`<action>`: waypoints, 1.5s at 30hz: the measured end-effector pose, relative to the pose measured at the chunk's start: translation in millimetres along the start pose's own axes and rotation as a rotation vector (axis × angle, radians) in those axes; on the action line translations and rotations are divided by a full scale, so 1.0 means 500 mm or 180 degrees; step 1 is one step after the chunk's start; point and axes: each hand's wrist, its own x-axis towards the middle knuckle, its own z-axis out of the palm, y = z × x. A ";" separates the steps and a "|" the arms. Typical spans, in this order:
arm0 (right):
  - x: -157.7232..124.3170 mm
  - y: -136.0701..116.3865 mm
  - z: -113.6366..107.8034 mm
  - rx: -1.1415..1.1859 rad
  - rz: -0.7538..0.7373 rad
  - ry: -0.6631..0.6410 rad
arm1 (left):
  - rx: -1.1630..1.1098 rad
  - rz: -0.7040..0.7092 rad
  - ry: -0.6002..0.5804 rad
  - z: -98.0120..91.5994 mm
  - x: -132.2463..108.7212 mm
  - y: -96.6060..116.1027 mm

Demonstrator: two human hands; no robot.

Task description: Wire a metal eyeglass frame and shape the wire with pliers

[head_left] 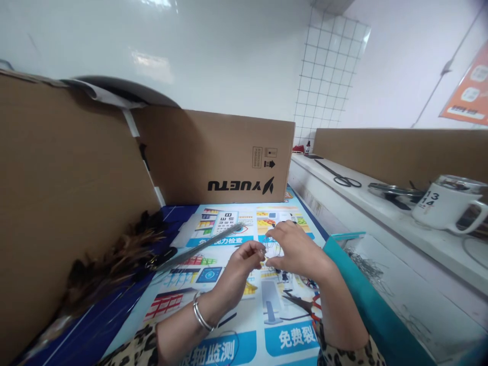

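Observation:
My left hand (246, 264), with a silver bangle on its wrist, is closed in a pinch on a thin wire (263, 251); what else its fingertips hold is too small to make out. Facing it, my right hand (295, 249) is curved with thumb and fingers apart. Fine wire loops (273, 247) show in the gap between both hands. Under my right wrist lies a cutting tool with red-orange handles (315, 306) and dark pointed blades. A bundle of thin grey wires (206, 246) lies slantwise beyond my left hand.
Brown and black feathers (114, 249) lie at the left by a cardboard panel (68, 168). A cardboard box (221, 152) stands behind the printed mat (198, 325). At right are a teal-edged container (354, 290) with wire pieces, black scissors (339, 178) and a white mug (434, 208) on a ledge.

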 end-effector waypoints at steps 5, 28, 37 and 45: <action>0.002 -0.003 0.001 -0.0250 0.0113 0.0040 | 0.0120 0.0246 -0.0017 0.000 -0.002 -0.003; -0.017 -0.017 -0.015 -0.0379 -0.0063 0.0368 | 0.0156 0.0742 0.0120 0.015 -0.026 0.006; -0.009 -0.017 -0.013 -0.0293 0.0020 0.0364 | 0.0192 0.0669 0.0207 0.009 -0.021 0.010; 0.002 -0.021 0.000 -0.0109 -0.0213 0.0286 | 0.0530 0.0496 0.0090 -0.024 0.008 0.049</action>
